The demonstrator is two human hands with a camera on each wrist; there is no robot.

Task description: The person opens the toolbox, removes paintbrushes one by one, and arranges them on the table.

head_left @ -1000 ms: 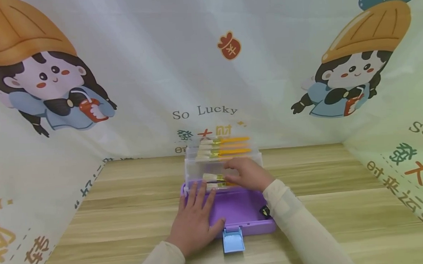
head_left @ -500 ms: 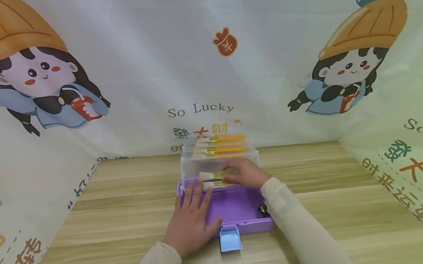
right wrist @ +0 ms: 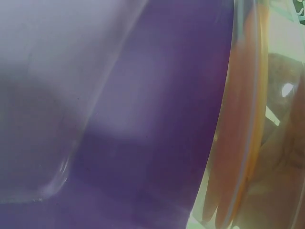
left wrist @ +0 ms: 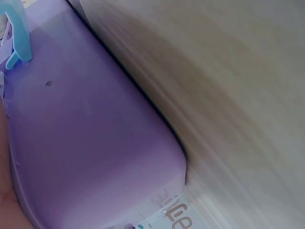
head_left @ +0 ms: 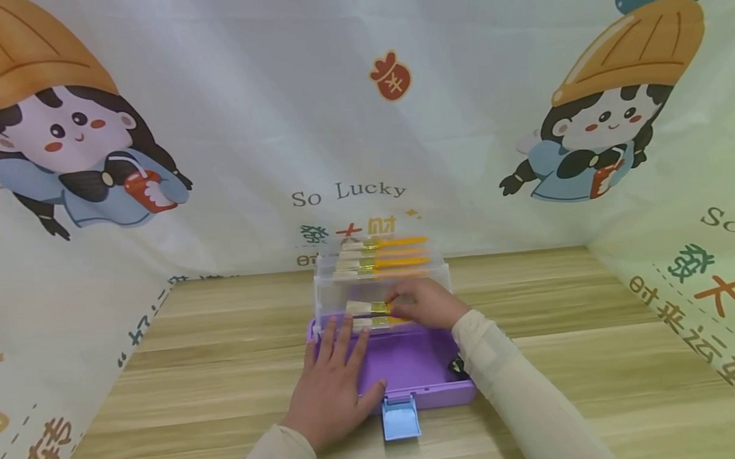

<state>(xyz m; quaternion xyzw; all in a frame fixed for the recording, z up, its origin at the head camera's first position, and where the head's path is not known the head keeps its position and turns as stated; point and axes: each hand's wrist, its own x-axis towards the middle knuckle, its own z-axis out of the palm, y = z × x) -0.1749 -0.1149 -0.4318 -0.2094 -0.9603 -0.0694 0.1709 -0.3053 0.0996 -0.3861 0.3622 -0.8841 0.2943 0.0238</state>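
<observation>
A purple case (head_left: 404,358) lies open on the table, with clear tiered trays (head_left: 330,293) rising behind its base. My left hand (head_left: 331,388) rests with straight, spread fingers on the case's left side. At the front tray, my right hand (head_left: 431,303) pinches the handle of a pale-bristled paintbrush (head_left: 360,307). Just below it lies a second paintbrush (head_left: 364,323). Orange brush handles (right wrist: 243,114) show in the right wrist view, with the right fingers partly seen beside them. The left wrist view shows the case's outer purple wall (left wrist: 90,124).
More orange-handled paintbrushes (head_left: 406,261) lie in the upper trays. A blue latch (head_left: 401,420) hangs down at the case's front. A small black item (head_left: 456,368) sits inside at the right. Wooden tabletop (head_left: 213,373) extends on both sides, with a printed curtain (head_left: 241,153) behind.
My right fingertips have closed down onto the front paintbrush's handle. My left hand stays on the case. The head view has shifted slightly.
</observation>
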